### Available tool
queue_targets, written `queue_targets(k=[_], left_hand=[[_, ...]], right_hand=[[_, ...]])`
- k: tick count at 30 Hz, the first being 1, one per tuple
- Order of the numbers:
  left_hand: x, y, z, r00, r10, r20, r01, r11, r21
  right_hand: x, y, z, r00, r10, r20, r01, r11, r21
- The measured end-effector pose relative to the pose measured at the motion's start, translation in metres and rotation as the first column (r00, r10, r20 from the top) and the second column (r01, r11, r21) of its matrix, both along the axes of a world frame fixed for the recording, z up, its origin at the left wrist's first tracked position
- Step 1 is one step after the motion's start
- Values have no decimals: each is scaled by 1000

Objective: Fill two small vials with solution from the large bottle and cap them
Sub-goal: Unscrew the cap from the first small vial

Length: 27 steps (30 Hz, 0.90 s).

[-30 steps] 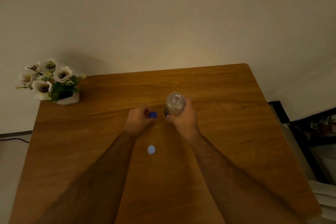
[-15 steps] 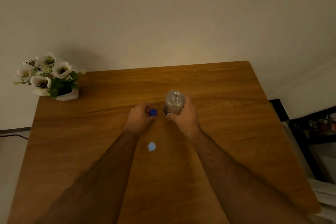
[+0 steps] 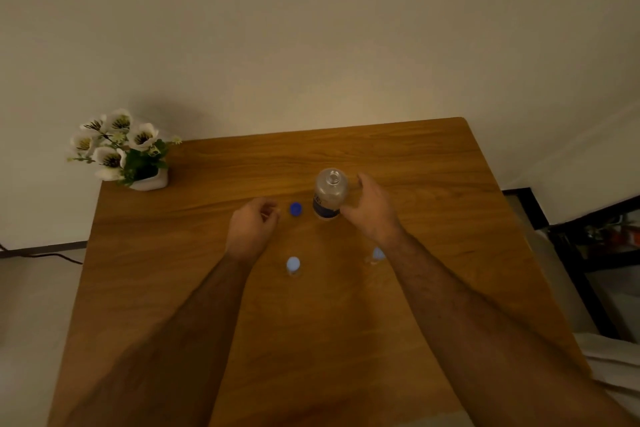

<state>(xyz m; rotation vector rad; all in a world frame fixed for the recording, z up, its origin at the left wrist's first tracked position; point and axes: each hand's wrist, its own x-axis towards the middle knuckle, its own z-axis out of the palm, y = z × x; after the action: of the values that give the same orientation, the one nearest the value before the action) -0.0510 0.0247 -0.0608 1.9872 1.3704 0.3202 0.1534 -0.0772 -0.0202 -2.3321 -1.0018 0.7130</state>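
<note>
Looking down through the head camera, I am seeing the large bottle [image 3: 330, 193] standing upright and uncapped on the wooden table [image 3: 433, 163], a little beyond the middle. My right hand [image 3: 372, 207] is sitting just beside the bottle on its right, fingers loosely spread and relaxed, gripping nothing; whether the thumb is brushing the bottle's label I cannot tell. My left hand [image 3: 252, 229] is hovering to the left, fingers hanging loosely curled and holding nothing. Between that hand and the bottle, the dark blue cap [image 3: 295, 209] is lying on the table, apart from both.

Nearer to me, a small vial [image 3: 293, 265] with a pale blue cap on it is standing between my two forearms. A second vial [image 3: 376, 254], also topped in pale blue, is showing partly from behind my right wrist, so I am making out only its left side.

At the far left corner a white pot of white flowers [image 3: 119, 149] is resting on the table's edge, well apart from everything else.
</note>
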Motion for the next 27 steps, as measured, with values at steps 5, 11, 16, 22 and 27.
queue_targets(k=[5,11,16,22,27], left_hand=[[21,-15,45,991,-98,95,90,993,80],[52,-61,77,943,-297,148,278,951,138],[81,-94,60,906,-413,95,414,910,13],[93,-116,25,902,-431,7,427,893,-144],[93,-122,4,913,-406,40,406,895,-187]], right_hand=[[27,-27,25,998,-24,50,24,1000,2],[53,-74,11,998,17,-59,-25,990,-136],[39,-98,-20,985,96,-142,-121,977,-178],[24,-110,-38,979,127,-163,-137,989,-56],[20,-113,-51,977,115,-180,-118,993,-7]])
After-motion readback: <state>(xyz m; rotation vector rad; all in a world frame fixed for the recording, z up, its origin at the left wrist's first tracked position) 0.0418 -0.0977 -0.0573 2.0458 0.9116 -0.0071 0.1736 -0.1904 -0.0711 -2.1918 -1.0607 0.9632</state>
